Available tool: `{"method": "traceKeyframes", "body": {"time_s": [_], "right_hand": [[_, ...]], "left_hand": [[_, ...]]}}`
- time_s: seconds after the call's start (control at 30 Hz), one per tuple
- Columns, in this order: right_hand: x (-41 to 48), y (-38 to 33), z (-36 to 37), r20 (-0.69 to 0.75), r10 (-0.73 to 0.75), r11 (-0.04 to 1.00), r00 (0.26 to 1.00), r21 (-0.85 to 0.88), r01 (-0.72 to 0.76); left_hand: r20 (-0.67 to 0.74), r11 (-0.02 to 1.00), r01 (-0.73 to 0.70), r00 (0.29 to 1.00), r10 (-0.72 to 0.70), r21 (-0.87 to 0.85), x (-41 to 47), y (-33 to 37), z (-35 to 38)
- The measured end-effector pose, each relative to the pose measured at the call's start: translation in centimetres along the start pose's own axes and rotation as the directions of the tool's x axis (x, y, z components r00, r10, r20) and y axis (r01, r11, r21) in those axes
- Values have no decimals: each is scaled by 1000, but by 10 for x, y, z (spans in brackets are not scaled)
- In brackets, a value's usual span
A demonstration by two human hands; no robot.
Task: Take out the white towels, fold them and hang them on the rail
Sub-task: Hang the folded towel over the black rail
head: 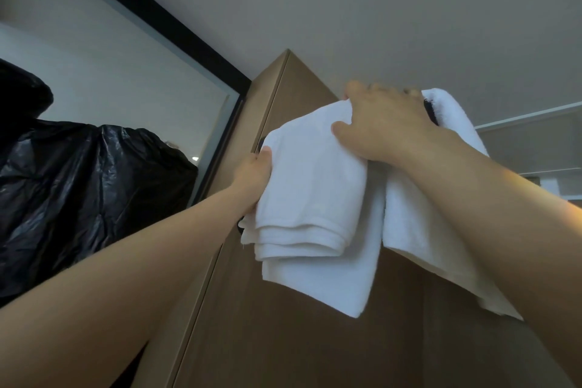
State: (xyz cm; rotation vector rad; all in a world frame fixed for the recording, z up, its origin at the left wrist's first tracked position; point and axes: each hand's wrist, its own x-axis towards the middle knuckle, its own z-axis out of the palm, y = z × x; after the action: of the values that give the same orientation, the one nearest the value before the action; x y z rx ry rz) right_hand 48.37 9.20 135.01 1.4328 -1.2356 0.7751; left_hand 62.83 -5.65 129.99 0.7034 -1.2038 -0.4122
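A folded white towel (311, 198) hangs against a brown wooden cabinet (283, 324), draped over a dark rail (430, 112) that is mostly hidden. My left hand (255, 176) grips the towel's left edge, thumb on the front. My right hand (384, 126) rests on top of it, fingers curled over the fold and thumb pressed on the front. A second white towel (419, 217) hangs to the right, partly behind my right forearm.
A large black plastic bag (78, 192) fills the left side. Behind it runs a black-framed mirror or glass panel (176, 31). The grey ceiling (378, 9) is above and pale shelves (535, 148) lie at the far right.
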Motion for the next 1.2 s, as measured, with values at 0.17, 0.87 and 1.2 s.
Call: {"method": "traceKeyframes", "body": {"time_s": [0.17,0.87,1.2], "right_hand": [[-9,0,3,-55,7,1000,998,25,-5],[-108,3,28,225,37,527,974,823,-210],[-137,22,34,252,147,577,957,764,-289]], "left_hand": [[-44,940,-311,947,320,137,-39,-4,-5],[416,916,-345,877,239,202,-119,-19,-11],[343,825,-546,810,476,145,-126,11,-23]]}}
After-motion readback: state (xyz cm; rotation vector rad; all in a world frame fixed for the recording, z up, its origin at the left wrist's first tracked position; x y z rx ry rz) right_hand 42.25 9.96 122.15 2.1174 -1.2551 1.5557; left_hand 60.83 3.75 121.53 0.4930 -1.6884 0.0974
